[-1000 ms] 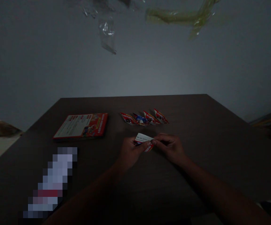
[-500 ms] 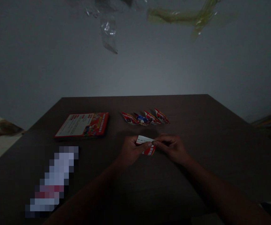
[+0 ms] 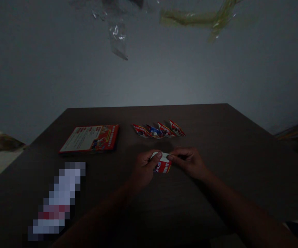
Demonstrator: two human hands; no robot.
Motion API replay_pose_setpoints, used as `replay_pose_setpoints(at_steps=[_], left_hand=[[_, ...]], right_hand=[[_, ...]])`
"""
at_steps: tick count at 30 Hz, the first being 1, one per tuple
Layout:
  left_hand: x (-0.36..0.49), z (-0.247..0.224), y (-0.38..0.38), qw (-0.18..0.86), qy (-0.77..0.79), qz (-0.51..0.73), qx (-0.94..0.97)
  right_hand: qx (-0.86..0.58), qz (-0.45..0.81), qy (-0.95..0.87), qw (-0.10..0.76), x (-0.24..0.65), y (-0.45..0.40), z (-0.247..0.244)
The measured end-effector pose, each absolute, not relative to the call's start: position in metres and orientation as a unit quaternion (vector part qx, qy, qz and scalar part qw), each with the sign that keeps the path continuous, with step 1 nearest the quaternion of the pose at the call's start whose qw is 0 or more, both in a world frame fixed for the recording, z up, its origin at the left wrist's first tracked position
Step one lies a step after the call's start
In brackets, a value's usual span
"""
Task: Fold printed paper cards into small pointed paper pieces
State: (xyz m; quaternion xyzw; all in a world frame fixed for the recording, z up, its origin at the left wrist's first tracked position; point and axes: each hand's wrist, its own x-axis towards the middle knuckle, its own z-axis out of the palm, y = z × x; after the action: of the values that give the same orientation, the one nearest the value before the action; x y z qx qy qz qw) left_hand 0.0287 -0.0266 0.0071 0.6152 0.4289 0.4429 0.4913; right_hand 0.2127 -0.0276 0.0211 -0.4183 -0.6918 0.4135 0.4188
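A red and white printed paper piece point(image 3: 163, 166) is held between my two hands over the middle of the table. My left hand point(image 3: 146, 167) grips its left side, with the thumb lying on the white part. At its right edge, the fingertips of my right hand point(image 3: 188, 160) pinch the paper. Beyond my hands, several folded paper pieces point(image 3: 166, 129) stand in a row, mostly red, with a blue one among them. The fingers beneath the paper are hidden.
A red and white flat box point(image 3: 89, 138) lies on the dark table point(image 3: 216, 131) at the left. Nearer to me on that side is a blurred-out, long object point(image 3: 62, 196). Behind the table rises a wall with tape on it.
My left thumb has moved up onto the white part of the paper, and more of the red printed part shows. The view has shifted slightly.
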Motion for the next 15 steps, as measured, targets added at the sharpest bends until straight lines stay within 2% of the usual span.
replay_pose_setpoints(at_steps=[15], left_hand=[[0.0278,0.0112,-0.0253,0.415,0.484,0.480,0.603]], right_hand=[[-0.434,0.447,-0.654,0.430,0.2127,-0.0268,0.0179]])
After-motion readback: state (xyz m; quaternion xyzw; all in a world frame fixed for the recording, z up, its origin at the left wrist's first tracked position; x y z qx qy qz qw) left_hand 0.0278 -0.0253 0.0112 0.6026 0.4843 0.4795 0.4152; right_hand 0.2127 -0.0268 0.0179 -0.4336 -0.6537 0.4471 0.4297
